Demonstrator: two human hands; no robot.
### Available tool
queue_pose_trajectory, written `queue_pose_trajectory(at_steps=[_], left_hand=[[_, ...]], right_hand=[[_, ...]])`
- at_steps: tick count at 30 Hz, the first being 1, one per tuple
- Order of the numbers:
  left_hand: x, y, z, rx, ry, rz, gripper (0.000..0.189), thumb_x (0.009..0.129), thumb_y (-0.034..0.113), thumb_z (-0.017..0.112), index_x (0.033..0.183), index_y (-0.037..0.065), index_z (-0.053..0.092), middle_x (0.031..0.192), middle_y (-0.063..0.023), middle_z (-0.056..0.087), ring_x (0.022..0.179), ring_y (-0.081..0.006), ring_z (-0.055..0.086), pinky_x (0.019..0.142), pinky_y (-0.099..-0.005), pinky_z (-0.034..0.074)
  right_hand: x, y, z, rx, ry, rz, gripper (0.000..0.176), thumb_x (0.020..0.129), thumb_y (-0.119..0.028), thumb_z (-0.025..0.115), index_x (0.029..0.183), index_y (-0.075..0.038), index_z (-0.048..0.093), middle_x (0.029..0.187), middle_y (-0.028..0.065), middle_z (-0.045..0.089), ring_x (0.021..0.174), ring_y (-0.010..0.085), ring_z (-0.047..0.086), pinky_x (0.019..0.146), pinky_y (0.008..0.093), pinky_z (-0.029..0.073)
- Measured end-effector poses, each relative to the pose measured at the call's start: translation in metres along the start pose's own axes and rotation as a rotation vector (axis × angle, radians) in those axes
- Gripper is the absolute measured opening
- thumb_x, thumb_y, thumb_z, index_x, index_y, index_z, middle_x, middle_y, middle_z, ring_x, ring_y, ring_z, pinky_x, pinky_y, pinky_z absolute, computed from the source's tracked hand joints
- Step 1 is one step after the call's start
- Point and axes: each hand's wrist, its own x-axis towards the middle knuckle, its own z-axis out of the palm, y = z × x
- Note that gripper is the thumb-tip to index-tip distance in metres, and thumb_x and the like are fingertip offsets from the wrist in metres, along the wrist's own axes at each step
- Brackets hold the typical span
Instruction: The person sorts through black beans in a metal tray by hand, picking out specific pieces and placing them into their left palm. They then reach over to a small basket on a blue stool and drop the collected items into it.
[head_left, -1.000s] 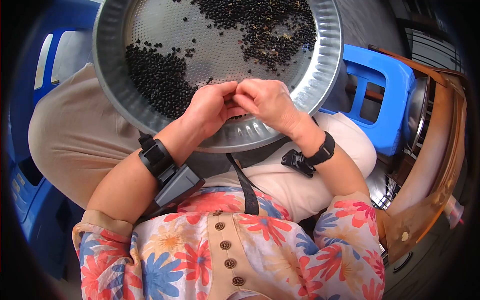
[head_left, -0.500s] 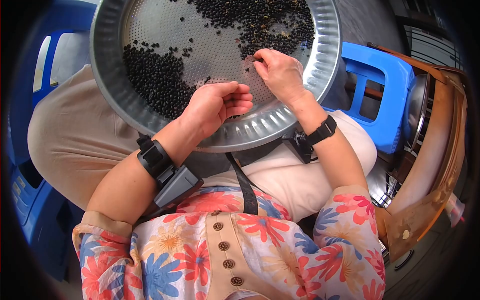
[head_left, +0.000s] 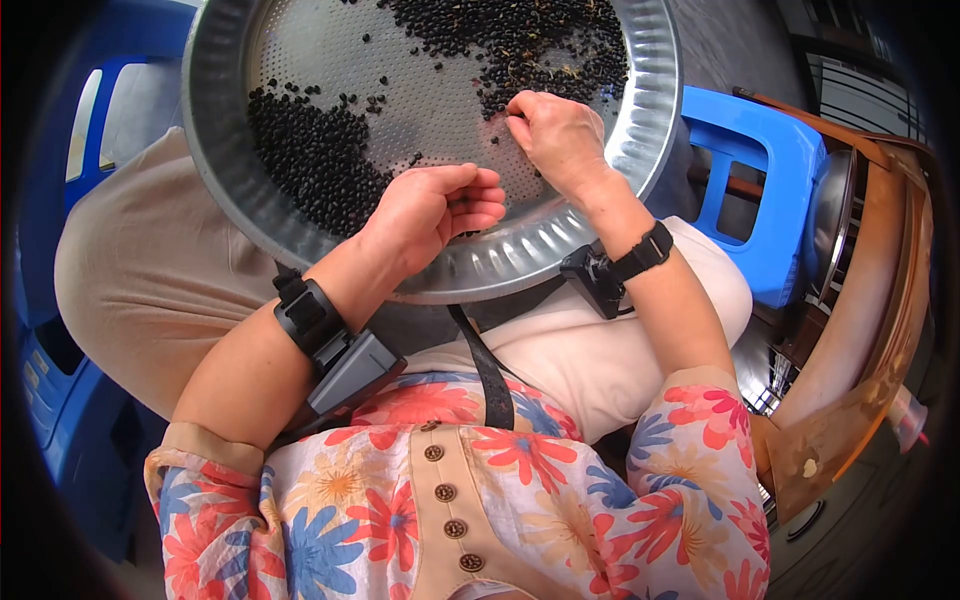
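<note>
A round metal pan [head_left: 215, 130] with a fluted rim and a perforated bottom rests across my lap. One pile of black beans [head_left: 315, 155] lies at its left side, and another heap of black beans [head_left: 540, 45], mixed with pale bits of chaff, lies at the far right. My left hand [head_left: 435, 210] is above the near part of the pan, its fingers curled inward; anything inside them is hidden. At the near edge of the far heap, my right hand [head_left: 558, 135] has thumb and forefinger pinched together. What sits between those fingertips is too small to tell.
A blue plastic stool [head_left: 805, 180] stands to the right, beside a wooden frame [head_left: 850, 330] and a metal bowl [head_left: 832, 220]. More blue plastic furniture [head_left: 75, 400] is at the left. Dark straps with devices are on both forearms.
My right hand has shifted very slightly up and away, still pinched near the far heap. My left hand and the piles look the same.
</note>
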Motion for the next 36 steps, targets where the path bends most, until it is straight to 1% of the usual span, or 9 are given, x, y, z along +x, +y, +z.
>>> queue_pose_trajectory(at_steps=[8,10,11,13,17,20,24,30,36], left_hand=[[0.0,0.002,0.002,0.003,0.027,0.005,0.027,0.092,0.014,0.042,0.098,-0.008,0.054,0.089,-0.0153,0.061,0.08,-0.0215,0.061,0.072,-0.0287,0.053],[0.002,0.002,0.0,0.002,0.034,0.006,0.027,0.092,0.015,0.041,0.098,-0.008,0.054,0.09,-0.0153,0.061,0.08,-0.0215,0.061,0.072,-0.0288,0.053],[0.004,0.001,-0.002,-0.02,0.028,0.009,0.027,0.092,0.015,0.041,0.098,-0.008,0.054,0.09,-0.0151,0.06,0.08,-0.0214,0.061,0.072,-0.0288,0.053],[0.004,0.001,-0.001,-0.04,0.022,0.013,0.028,0.092,0.015,0.04,0.099,-0.008,0.054,0.09,-0.0149,0.06,0.08,-0.0214,0.061,0.072,-0.0288,0.053],[0.006,-0.001,0.002,-0.036,0.03,0.017,0.028,0.093,0.016,0.04,0.099,-0.007,0.054,0.09,-0.0152,0.06,0.081,-0.0214,0.061,0.073,-0.0293,0.053],[0.005,0.0,0.003,-0.014,0.025,-0.004,0.028,0.093,0.016,0.04,0.099,-0.008,0.054,0.091,-0.0161,0.06,0.081,-0.0219,0.061,0.073,-0.0296,0.053],[0.004,0.002,0.007,-0.002,0.039,-0.005,0.028,0.093,0.016,0.041,0.099,-0.009,0.054,0.091,-0.0171,0.06,0.081,-0.0227,0.061,0.073,-0.0296,0.053],[0.002,0.003,0.007,-0.023,0.031,-0.001,0.026,0.092,0.014,0.043,0.096,-0.01,0.054,0.087,-0.0161,0.06,0.077,-0.0209,0.061,0.071,-0.0287,0.054],[0.001,0.003,0.007,0.008,0.029,-0.009,0.029,0.093,0.016,0.04,0.1,-0.009,0.053,0.091,-0.0167,0.06,0.082,-0.0226,0.061,0.073,-0.0292,0.053]], right_hand=[[-0.003,-0.001,0.002,-0.014,-0.006,0.014,0.01,0.078,-0.018,0.056,0.078,-0.009,0.061,0.073,0.0078,0.062,0.067,0.0267,0.061,0.061,0.037,0.048],[-0.012,-0.012,-0.006,0.203,-0.048,0.065,0.01,0.077,-0.017,0.058,0.075,-0.008,0.061,0.071,0.0084,0.061,0.065,0.0265,0.06,0.059,0.0352,0.047],[-0.018,-0.019,-0.008,0.204,-0.048,0.063,0.01,0.077,-0.017,0.058,0.075,-0.008,0.061,0.071,0.0084,0.061,0.065,0.0265,0.06,0.059,0.0352,0.047],[-0.031,-0.033,-0.012,0.313,-0.068,-0.117,0.014,0.078,-0.02,0.054,0.07,-0.01,0.057,0.068,0.0076,0.06,0.065,0.0255,0.06,0.058,0.0361,0.047],[-0.034,-0.025,-0.015,0.364,-0.077,-0.088,0.012,0.078,-0.02,0.055,0.073,-0.01,0.06,0.071,0.0078,0.06,0.067,0.0254,0.06,0.06,0.035,0.048],[-0.025,-0.001,-0.013,0.37,0.081,0.035,0.01,0.078,-0.019,0.056,0.076,-0.01,0.061,0.074,0.0085,0.061,0.068,0.0266,0.06,0.061,0.0364,0.048],[-0.021,0.015,-0.009,0.217,0.061,0.103,0.009,0.079,-0.017,0.056,0.08,-0.01,0.062,0.077,0.0086,0.062,0.071,0.0275,0.06,0.064,0.037,0.048],[-0.021,0.01,-0.005,0.155,0.025,0.056,0.01,0.08,-0.017,0.055,0.084,-0.01,0.061,0.078,0.0074,0.062,0.074,0.0262,0.06,0.066,0.0366,0.048],[-0.017,0.011,-0.002,0.129,-0.003,0.069,0.009,0.079,-0.016,0.055,0.081,-0.009,0.06,0.077,0.0071,0.062,0.074,0.0258,0.061,0.065,0.0368,0.048]])
